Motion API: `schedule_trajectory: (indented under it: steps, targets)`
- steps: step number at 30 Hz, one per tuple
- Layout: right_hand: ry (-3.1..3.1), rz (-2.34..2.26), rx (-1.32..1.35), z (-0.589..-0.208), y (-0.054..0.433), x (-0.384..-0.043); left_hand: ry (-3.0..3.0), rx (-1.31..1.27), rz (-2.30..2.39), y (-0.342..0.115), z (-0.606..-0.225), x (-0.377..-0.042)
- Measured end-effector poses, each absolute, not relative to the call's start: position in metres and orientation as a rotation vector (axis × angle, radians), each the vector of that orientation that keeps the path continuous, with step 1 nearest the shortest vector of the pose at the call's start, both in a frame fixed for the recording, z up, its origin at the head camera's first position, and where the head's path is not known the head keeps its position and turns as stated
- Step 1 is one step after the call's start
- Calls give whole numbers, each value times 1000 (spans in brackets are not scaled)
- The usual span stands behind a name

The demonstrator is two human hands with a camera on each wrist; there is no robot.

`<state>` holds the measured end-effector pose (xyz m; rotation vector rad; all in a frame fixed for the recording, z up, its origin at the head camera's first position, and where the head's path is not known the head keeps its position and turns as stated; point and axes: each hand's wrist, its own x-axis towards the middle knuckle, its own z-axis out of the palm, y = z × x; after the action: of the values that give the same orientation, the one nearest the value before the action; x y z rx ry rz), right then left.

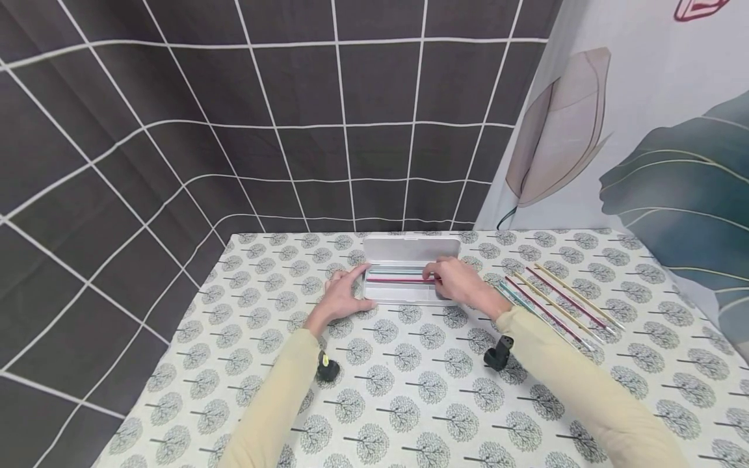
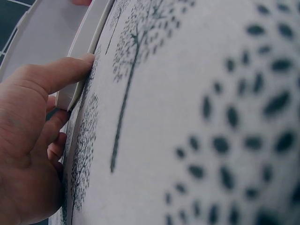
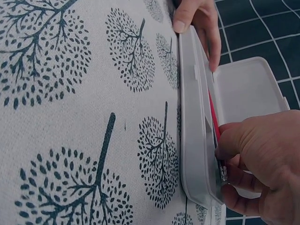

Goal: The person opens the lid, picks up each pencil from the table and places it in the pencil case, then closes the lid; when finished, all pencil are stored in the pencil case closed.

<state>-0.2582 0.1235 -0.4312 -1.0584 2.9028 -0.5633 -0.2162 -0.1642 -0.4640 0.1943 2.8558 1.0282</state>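
Note:
A white pencil case (image 1: 393,294) lies on the table with its lid (image 1: 412,248) raised at the back. My left hand (image 1: 339,299) holds the case's left end, thumb at the front corner and index finger toward the back; in the left wrist view the thumb (image 2: 70,70) presses the rim. Inside, a red pencil (image 1: 398,280) lies lengthwise, and my right hand (image 3: 262,159) pinches it near its silver end, at the right part of the case. Behind it in the case are light blue pencils (image 1: 398,270), partly hidden by the right hand.
Right of the case, several pencils lie slanted side by side: gold (image 1: 579,297), dark red (image 1: 570,301) and teal (image 1: 539,316) among them. The right forearm passes close to them. A tree-print cloth (image 1: 409,403) covers the table, and a dark grid curtain (image 1: 374,149) hangs behind.

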Motion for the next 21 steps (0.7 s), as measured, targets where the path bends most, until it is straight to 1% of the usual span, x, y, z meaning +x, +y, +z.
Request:
schedule_trajectory:
  steps: [21]
  targets:
    - [2975, -621, -1011, -429, 128, -258, 2866, 193, 1016, -164, -466, -217]
